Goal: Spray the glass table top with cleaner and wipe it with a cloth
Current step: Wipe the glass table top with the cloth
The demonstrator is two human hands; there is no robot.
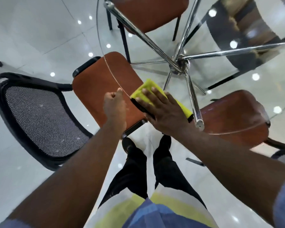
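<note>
The round glass table top [155, 51] fills the upper right, its thin edge curving down past my hands. A folded yellow cloth [142, 91] with a black edge lies on the glass near that edge. My right hand [161, 109] presses flat on the cloth, fingers straight and spread. My left hand [114, 104] is curled into a loose fist at the table's rim, just left of the cloth, with nothing visible in it. No spray bottle is in view.
Chrome table legs [179, 63] cross under the glass. An orange-seated chair [97, 86] with a black mesh back [39, 119] stands at the left. Two more orange chairs [234, 116] sit under the table. My feet [128, 145] stand on glossy white tiles.
</note>
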